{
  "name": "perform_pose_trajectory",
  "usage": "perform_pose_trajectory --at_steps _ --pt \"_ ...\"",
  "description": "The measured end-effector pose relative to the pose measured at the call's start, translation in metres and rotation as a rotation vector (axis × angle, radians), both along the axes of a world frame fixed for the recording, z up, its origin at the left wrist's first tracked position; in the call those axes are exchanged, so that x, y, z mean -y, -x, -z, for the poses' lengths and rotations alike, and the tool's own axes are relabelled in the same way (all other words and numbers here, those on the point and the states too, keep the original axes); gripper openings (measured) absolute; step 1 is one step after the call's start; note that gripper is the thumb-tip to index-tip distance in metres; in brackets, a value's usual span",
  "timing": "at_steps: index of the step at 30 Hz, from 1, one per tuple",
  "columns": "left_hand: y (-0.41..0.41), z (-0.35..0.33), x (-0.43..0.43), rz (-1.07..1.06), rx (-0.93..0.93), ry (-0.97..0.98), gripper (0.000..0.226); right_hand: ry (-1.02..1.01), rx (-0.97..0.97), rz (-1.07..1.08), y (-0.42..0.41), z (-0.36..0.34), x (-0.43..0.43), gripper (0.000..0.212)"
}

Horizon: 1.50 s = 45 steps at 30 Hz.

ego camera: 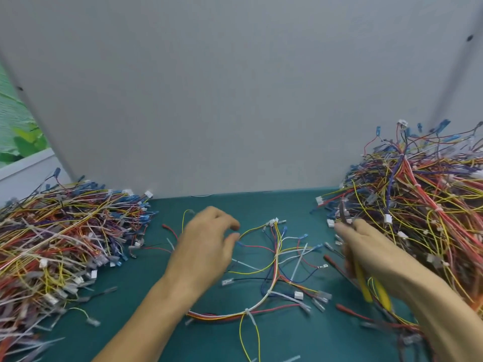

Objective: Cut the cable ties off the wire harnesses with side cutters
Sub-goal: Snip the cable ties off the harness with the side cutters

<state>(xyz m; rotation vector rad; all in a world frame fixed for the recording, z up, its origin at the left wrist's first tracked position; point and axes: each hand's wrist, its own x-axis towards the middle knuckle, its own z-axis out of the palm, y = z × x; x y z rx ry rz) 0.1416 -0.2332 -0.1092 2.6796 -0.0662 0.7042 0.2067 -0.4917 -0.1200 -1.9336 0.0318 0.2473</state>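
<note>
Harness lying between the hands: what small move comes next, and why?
Probably lower the left hand to pin the harness near its middle cable tie. That hand hovers empty, the ties look uncut, and the right hand holds the side cutters.

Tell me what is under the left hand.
Under the left hand lies the green mat; a yellow wire and a red lead run beneath it. Their far ends are covered by the hand.
</note>
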Motion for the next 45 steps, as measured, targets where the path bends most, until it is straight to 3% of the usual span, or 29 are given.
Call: perform_pose_trajectory --at_steps 2,5,9,12,15,19,22,25,30,45 --pt "-0.013 0.007 0.02 0.091 -0.063 0.015 0.016 0.205 -0.002 -0.06 -0.001 0.001 0.001 0.026" --pt "-0.032 0.024 0.044 0.126 -0.195 0.022 0.022 0.34 -0.023 -0.145 0.004 -0.006 0.0 0.046" --pt "-0.049 0.046 0.062 0.057 -0.3 0.028 0.027 0.523 0.105 -0.27 0.004 -0.006 -0.002 0.024" --pt "-0.052 0.059 0.065 0.003 -0.284 0.146 0.017 0.666 0.236 -0.323 0.006 -0.008 -0.003 0.016" --pt "-0.052 0.063 0.061 -0.021 -0.274 0.321 0.011 0.857 0.3 -0.376 0.011 -0.007 -0.009 0.019" --pt "-0.05 0.069 0.051 -0.027 -0.366 0.705 0.013 1.112 0.441 -0.247 0.022 0.001 -0.027 0.014" --pt "-0.047 0.072 0.048 0.04 -0.413 1.105 0.015 1.203 0.488 -0.245 0.028 0.011 -0.04 0.011" --pt "-0.046 0.071 0.047 0.11 -0.412 1.252 0.014 1.253 0.553 -0.264 0.03 0.019 -0.045 0.017" --pt "-0.047 0.071 0.051 0.119 -0.37 1.259 0.016 1.302 0.57 -0.253 0.027 0.021 -0.044 0.025" --pt "-0.044 0.073 0.054 0.187 -0.322 1.191 0.021 1.23 0.539 -0.277 0.031 0.016 -0.047 0.023"
